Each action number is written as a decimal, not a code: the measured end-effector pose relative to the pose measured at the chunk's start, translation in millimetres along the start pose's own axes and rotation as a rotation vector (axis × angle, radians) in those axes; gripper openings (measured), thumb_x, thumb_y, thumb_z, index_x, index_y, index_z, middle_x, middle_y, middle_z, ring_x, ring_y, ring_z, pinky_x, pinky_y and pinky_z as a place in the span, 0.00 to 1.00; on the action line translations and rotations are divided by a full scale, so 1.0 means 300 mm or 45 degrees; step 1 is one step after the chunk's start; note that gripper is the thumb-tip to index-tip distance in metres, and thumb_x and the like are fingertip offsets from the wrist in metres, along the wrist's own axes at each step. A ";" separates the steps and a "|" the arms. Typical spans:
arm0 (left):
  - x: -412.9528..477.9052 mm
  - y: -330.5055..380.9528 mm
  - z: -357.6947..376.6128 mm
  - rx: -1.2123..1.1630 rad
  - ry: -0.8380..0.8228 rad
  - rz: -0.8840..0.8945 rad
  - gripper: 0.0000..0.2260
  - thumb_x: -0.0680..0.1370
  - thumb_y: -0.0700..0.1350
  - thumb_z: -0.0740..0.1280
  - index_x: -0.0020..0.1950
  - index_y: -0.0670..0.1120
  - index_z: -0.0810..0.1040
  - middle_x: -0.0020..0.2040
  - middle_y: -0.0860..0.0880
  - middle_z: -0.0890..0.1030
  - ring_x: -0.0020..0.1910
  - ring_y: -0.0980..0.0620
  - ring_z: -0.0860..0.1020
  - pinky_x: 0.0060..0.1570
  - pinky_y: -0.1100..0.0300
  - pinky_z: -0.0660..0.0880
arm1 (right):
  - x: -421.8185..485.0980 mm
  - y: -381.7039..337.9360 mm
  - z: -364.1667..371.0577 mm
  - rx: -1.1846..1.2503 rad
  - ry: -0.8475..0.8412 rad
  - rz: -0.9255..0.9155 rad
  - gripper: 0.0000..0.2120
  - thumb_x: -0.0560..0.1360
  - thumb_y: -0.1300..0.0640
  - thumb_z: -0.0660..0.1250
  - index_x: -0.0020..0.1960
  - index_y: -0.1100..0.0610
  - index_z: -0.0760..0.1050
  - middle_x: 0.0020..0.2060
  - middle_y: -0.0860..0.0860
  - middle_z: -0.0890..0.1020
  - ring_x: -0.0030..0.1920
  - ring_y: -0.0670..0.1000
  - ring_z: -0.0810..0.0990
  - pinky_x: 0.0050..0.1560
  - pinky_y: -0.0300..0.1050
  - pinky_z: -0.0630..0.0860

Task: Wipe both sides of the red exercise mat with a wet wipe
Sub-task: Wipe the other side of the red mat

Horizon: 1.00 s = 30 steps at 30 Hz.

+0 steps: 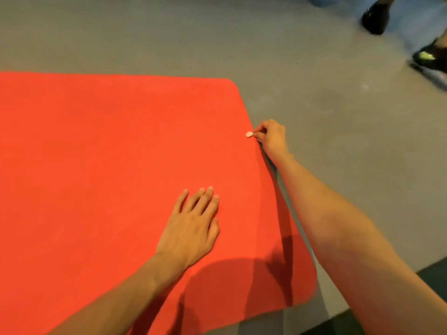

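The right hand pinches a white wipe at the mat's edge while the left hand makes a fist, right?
No fist: the head view shows the left hand lying flat on the red mat, fingers straight. The right hand does pinch the wipe.

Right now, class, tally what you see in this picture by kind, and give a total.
Red mat: 1
White wipe: 1
Hands: 2, left hand and right hand
Shoes: 2, black shoe and green-marked shoe
Total: 6

Matt, faintly grainy red mat (108, 165) lies on smooth, dull grey floor (338, 117).
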<state>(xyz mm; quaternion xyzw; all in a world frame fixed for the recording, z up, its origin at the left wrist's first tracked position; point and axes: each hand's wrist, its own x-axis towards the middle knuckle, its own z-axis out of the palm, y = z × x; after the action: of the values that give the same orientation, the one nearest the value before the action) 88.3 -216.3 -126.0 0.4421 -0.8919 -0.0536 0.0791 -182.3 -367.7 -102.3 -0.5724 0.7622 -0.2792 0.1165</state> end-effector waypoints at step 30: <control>-0.176 -0.031 -0.095 -0.214 -0.021 -0.230 0.19 0.76 0.39 0.64 0.67 0.40 0.73 0.72 0.39 0.67 0.71 0.39 0.67 0.72 0.42 0.55 | -0.843 0.022 -0.318 -0.164 -0.653 0.278 0.03 0.70 0.69 0.69 0.43 0.68 0.80 0.42 0.62 0.83 0.40 0.51 0.78 0.32 0.31 0.66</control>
<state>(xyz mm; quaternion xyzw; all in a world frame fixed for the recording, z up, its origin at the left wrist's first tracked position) 132.4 -180.6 -104.6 0.5119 -0.8415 -0.1386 0.1034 -154.7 -101.6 -64.0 -0.5450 0.7811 -0.0621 0.2981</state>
